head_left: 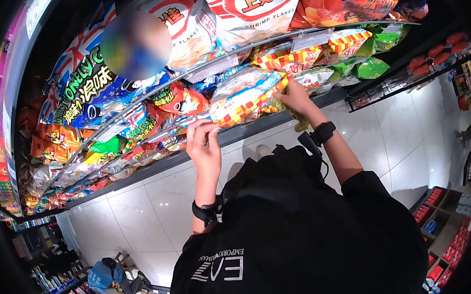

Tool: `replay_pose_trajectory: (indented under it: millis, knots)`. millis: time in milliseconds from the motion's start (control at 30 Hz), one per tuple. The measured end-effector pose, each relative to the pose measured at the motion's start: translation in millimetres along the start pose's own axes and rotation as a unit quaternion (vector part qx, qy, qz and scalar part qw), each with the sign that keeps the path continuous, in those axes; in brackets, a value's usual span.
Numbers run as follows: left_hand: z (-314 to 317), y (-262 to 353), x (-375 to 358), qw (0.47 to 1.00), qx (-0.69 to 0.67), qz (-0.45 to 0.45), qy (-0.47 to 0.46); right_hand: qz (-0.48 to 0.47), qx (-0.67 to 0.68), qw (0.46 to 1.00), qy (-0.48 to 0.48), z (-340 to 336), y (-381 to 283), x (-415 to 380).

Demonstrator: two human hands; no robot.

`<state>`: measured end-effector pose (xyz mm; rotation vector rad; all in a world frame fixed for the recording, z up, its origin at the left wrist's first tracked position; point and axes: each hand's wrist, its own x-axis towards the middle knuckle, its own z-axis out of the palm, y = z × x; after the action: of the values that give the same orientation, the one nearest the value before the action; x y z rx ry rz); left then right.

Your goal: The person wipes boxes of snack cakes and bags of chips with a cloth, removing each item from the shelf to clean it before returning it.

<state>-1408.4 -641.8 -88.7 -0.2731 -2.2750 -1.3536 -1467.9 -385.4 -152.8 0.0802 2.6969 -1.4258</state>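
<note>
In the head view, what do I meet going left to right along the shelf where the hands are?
Orange snack bags → red chip bag → left hand → checkered-edge snack bag held in both hands → right hand → green snack bags.

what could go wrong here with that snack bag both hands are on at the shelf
The snack bag is pinched only at its ends by the left hand and right hand, so it may slip and drop to the tiled floor. The neighbouring red bag sits tightly against it on the shelf edge and might get dragged off too.
</note>
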Motion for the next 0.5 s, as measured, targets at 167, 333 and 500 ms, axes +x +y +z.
replay_pose_trajectory:
  millis: [167,333,500]
  knots:
    - [-14.3,36.7,-0.3,1.000,-0.021,0.002,0.019,-0.160,0.027,0.987,0.022,1.9,3.4,-5.8]
    - [-42.0,70.0,11.3,0.998,-0.045,0.007,0.040,-0.145,-0.062,0.987,-0.033,6.9,3.3,-9.7]
    - [-52.4,87.1,19.3,0.991,-0.105,-0.015,0.078,-0.372,0.048,0.925,-0.052,-1.0,69.8,-56.5]
